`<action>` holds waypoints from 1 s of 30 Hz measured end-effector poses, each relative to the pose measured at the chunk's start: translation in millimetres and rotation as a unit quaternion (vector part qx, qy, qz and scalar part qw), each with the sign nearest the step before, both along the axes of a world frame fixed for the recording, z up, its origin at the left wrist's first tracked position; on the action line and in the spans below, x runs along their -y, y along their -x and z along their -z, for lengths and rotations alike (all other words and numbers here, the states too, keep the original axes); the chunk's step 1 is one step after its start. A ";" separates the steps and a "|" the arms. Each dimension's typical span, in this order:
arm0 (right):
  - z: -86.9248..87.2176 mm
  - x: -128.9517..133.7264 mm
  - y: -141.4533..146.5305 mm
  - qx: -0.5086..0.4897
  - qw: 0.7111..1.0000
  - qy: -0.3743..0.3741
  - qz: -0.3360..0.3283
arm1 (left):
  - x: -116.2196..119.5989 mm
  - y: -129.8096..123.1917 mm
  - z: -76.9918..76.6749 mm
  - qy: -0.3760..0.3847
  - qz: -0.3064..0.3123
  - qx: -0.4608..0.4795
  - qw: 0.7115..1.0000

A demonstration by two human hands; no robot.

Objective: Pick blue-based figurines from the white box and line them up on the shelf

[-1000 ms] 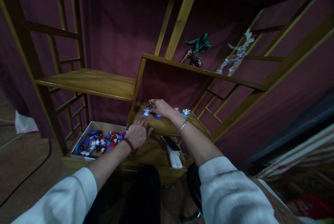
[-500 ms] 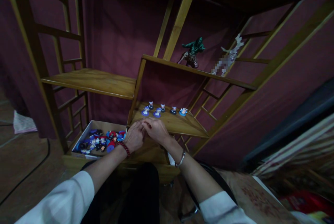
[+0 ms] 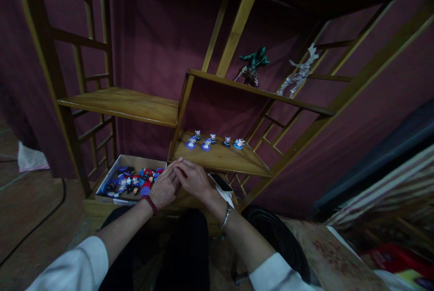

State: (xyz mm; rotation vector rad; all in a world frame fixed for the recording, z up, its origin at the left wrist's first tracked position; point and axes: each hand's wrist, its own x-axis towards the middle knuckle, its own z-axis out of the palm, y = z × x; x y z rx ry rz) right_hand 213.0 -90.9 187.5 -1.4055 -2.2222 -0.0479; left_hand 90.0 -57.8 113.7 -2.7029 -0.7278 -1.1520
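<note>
My left hand [image 3: 165, 188] and my right hand [image 3: 194, 181] meet in front of the low shelf, fingers bent together at the tips. Whatever lies between them, if anything, is hidden by the fingers. Just beyond them, on the wooden shelf [image 3: 217, 159], stand several small figurines: two with purple bases, a front-left purple-based figurine [image 3: 191, 143] and another purple-based figurine [image 3: 205, 144], dark-based figurines [image 3: 227, 142] and a blue-based figurine [image 3: 239, 144]. Left of my left hand is an open cardboard box [image 3: 107, 174] holding a heap of small figurines [image 3: 130, 182].
A dark phone [image 3: 221, 182] lies right of my right hand, over something white [image 3: 228, 198]. On the upper shelf stand a green-and-brown statuette [image 3: 252, 66] and a clear statuette [image 3: 298, 74]. A bare left shelf [image 3: 125, 103] and wooden posts frame the space. A black stool [image 3: 274, 237] is lower right.
Both hands have shifted together slightly left and toward me, still touching. The phone at the right has come into sight. The figurines on the shelf stay in the same arrangement.
</note>
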 end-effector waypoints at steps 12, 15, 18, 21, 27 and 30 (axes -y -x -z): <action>62.0 -3.5 37.6 -0.026 0.997 0.070 -0.013 | 2.1 39.2 64.0 0.066 -0.047 -0.023 0.996; 77.7 -8.0 46.3 -0.038 0.995 0.089 -0.007 | 1.3 47.4 76.1 0.098 -0.066 -0.034 0.992; 96.4 -14.9 53.7 -0.046 0.991 0.123 -0.009 | 0.3 57.2 84.1 0.138 -0.085 -0.058 0.985; 118.2 -24.7 59.2 -0.040 0.987 0.159 -0.001 | -1.5 68.4 92.2 0.181 -0.118 -0.078 0.973; 151.7 -44.0 68.3 -0.022 0.975 0.220 0.019 | -8.9 89.6 112.0 0.279 -0.201 -0.106 0.933; 158.7 -50.0 73.6 -0.001 0.966 0.257 0.038 | -14.9 95.3 118.7 0.334 -0.234 -0.116 0.906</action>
